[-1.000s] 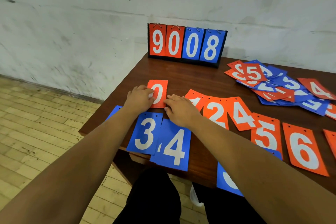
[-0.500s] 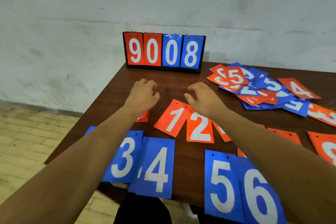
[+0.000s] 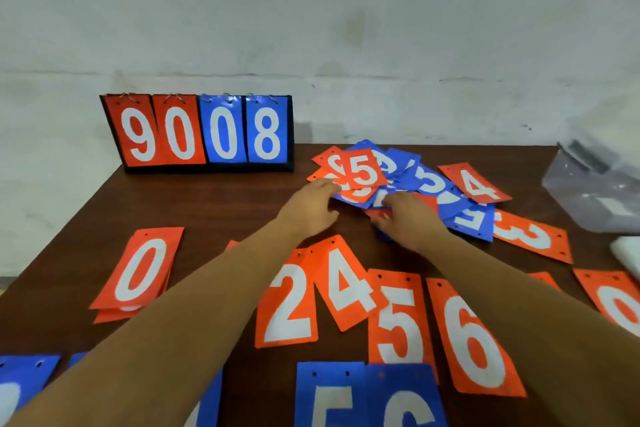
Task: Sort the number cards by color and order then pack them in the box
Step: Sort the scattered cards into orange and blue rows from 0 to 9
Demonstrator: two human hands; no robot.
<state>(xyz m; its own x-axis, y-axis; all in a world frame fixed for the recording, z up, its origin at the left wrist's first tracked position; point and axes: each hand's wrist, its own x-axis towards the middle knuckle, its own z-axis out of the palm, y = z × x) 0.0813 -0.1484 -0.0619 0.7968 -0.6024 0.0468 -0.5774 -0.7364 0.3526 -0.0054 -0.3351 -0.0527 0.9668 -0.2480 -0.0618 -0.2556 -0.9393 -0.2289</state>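
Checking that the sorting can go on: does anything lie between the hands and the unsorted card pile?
Nothing visible does. The left hand and the right hand are both at the near edge of the unsorted pile, with no object between.

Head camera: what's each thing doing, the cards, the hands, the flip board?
Flip board: upright, showing 9008.
Card pile: jumbled, colours mixed.
Orange row: flat, face up, some overlapping.
Left hand: open, touching the pile's edge.
Right hand: on the pile; grip unclear.
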